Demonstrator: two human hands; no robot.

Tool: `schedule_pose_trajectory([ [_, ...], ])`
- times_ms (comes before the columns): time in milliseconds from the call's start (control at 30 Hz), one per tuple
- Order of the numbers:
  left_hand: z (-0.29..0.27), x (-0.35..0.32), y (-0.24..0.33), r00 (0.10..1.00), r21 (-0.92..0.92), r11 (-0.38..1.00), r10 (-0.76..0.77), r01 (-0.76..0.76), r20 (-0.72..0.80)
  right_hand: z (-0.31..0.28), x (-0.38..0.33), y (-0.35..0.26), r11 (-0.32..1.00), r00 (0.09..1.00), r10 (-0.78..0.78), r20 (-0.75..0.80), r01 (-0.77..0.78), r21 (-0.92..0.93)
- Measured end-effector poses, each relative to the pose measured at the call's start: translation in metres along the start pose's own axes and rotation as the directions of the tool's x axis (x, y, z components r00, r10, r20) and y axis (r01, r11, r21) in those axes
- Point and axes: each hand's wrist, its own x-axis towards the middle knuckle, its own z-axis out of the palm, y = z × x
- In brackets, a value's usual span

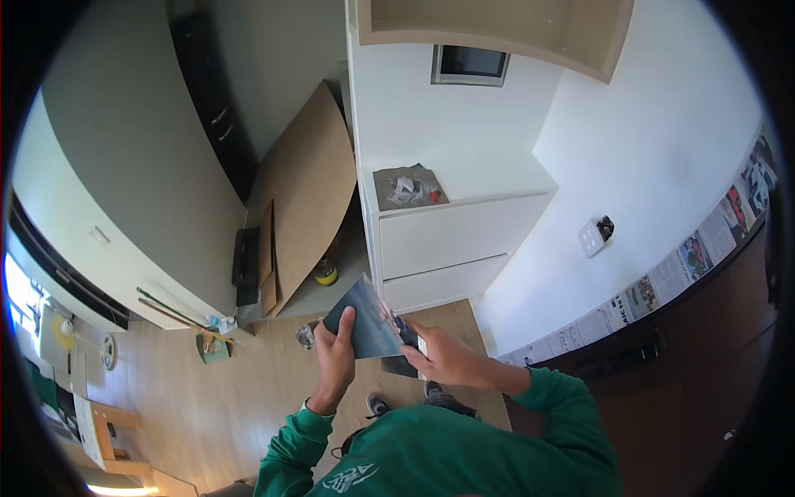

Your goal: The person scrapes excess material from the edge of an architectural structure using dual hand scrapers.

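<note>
My left hand (334, 354) is closed on a flat blue-grey sheet (367, 321), its thumb pressed on the face. The sheet tilts upward, with a pale, patterned strip along its right edge. Against that edge my right hand (443, 358) is closed round a small dark and white piece (411, 335). Its exact kind is hidden by the fingers. A shiny, rounded silver object (306, 335) shows just left of my left hand; whether I touch it I cannot tell.
A white cabinet (451, 240) stands ahead, with crumpled scraps (411, 190) on a grey sheet. Large brown boards (310, 182) lean left of it. Newspaper (650, 298) lines the edge of the dark door (662, 414). A yellow-banded container (325, 272) stands by the boards.
</note>
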Motion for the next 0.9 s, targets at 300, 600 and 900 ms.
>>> schedule_pose_trajectory([
  [300, 0.043, 0.044, 0.001, 0.99, 0.149, 0.98, 0.123, -0.131, 0.064, -0.044, 0.041, 0.08, 0.976, 0.974, -0.015, 0.227, -0.035, 0.214],
  [600, 0.04, 0.109, 0.004, 0.995, -0.478, 0.878, -0.057, 0.012, -0.081, -0.093, 0.082, 0.187, 0.673, 0.976, 0.215, -0.023, -0.131, 0.728],
  [900, 0.043, 0.132, -0.039, 0.963, -0.668, 0.735, -0.247, 0.115, -0.107, -0.067, 0.097, 0.228, 0.485, 0.898, 0.411, -0.153, -0.074, 0.871],
])
